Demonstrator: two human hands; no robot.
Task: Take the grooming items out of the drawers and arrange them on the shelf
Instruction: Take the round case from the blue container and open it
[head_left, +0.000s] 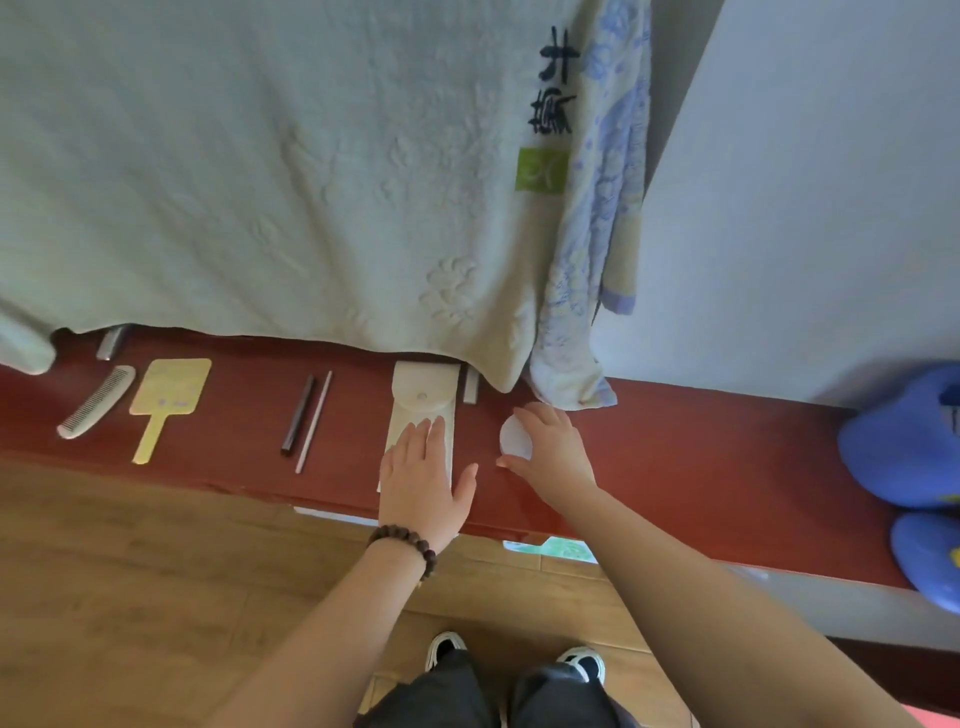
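Red-brown shelf (675, 467) across mid frame, left edge to right edge, tilting down rightward. Wood-plank floor (130, 571) below it, pale wall (805, 208) upper right. Large pale green towel (260, 156) hanging over upper left and centre, dark characters and a green label near its right edge; blue floral towel (597, 234) beside it, lower end touching the shelf. Blue slippers (904, 457) at right edge, cut off by frame.

Laid out on shelf, left to right: grey comb (96, 401), yellow hand mirror (166, 400), dark stick (298, 415) and pale stick (314, 421) side by side, white snap-flap pouch (423, 400), white round pad (511, 434).

Hard to make out: small grey item (111, 343) upper left of shelf, half under towel hem; small pale item (471, 387) just right of pouch, top hidden by towel. Something pale and green showing under shelf front edge, centre; cannot tell what. Shoes and dark trousers at bottom centre.

Left hand (423, 483), bead bracelet (408, 545) on wrist: grip apart, fingers straight and flat, pressing on lower half of pouch, thumb out to the right on bare shelf. Right hand (553, 447): fingers curled over round pad from the right, thumb at its lower edge, fingertips at its upper edge; pad partly covered. Pad just right of pouch, not touching it.
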